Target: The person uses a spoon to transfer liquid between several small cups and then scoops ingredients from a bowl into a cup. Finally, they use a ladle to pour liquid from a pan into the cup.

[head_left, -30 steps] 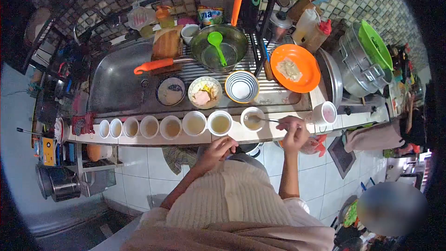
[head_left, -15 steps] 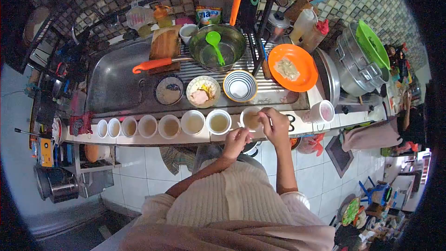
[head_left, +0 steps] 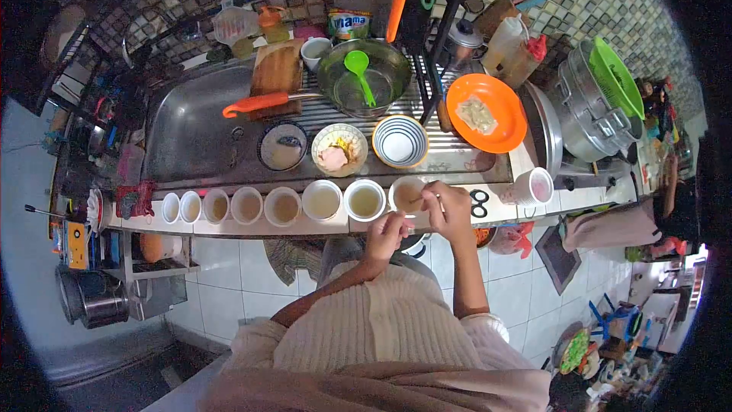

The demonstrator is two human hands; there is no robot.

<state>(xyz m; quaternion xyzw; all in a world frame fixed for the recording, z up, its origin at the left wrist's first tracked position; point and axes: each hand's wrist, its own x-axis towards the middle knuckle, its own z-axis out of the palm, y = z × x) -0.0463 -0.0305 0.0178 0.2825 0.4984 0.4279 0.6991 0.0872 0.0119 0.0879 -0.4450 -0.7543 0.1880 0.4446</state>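
Observation:
Several small white cups stand in a row along the counter's front edge. My right hand [head_left: 448,208] is closed on the thin handle of a spoon [head_left: 416,200], whose lower end dips into the rightmost cup of the row [head_left: 399,188]. My left hand [head_left: 387,235] is closed just in front of that cup; what it pinches, if anything, is too small to make out. Left of it stands a cup of yellowish liquid [head_left: 364,201]. Behind the row are a bowl with pink and yellow food [head_left: 338,151] and a striped bowl [head_left: 400,142].
An orange plate [head_left: 499,130] holds pale food. Stacked cups [head_left: 531,187] stand at the right, near a steamer pot [head_left: 591,114]. A pan [head_left: 381,80] with a green ladle lies on the rack beside the sink [head_left: 194,130]. Another person's dark sleeve [head_left: 679,206] shows at far right.
The view has shifted slightly, moving the counter items a little to the right. The spoon in my right hand now shows over the cup, tilted differently. My left hand stays near the cup.

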